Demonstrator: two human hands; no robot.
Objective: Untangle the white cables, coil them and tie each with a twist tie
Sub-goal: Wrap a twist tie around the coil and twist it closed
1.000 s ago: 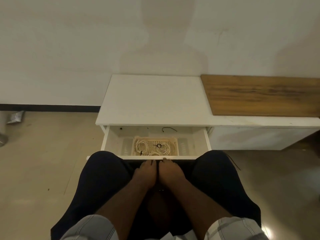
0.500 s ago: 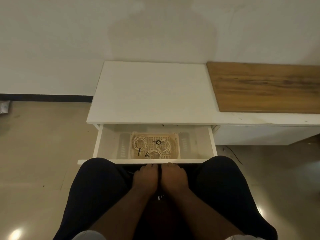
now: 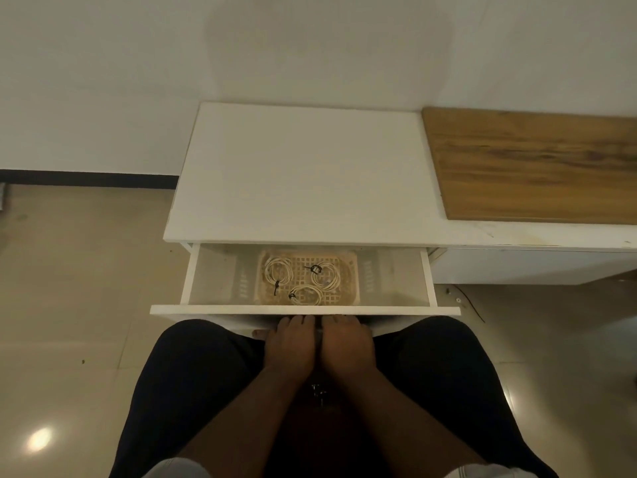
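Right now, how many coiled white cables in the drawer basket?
3, all in the basket: one left, one right, one front-centre. None looks hidden.

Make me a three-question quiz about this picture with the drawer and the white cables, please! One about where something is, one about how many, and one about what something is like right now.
1. Where do the coiled cables lie?
A. On the white tabletop
B. In the basket inside the drawer
C. On the floor

2. How many cable coils are there?
A. One
B. Three
C. Six

3. What state is the drawer in?
A. Pulled open
B. Shut
C. Taken out and set on the floor

Answers:
1. B: the basket sits in the drawer and holds the coils.
2. B: one coil is at the left, one at the right and one at the front, each with a dark tie.
3. A: its inside shows below the tabletop, with the left hand and right hand at its front edge.
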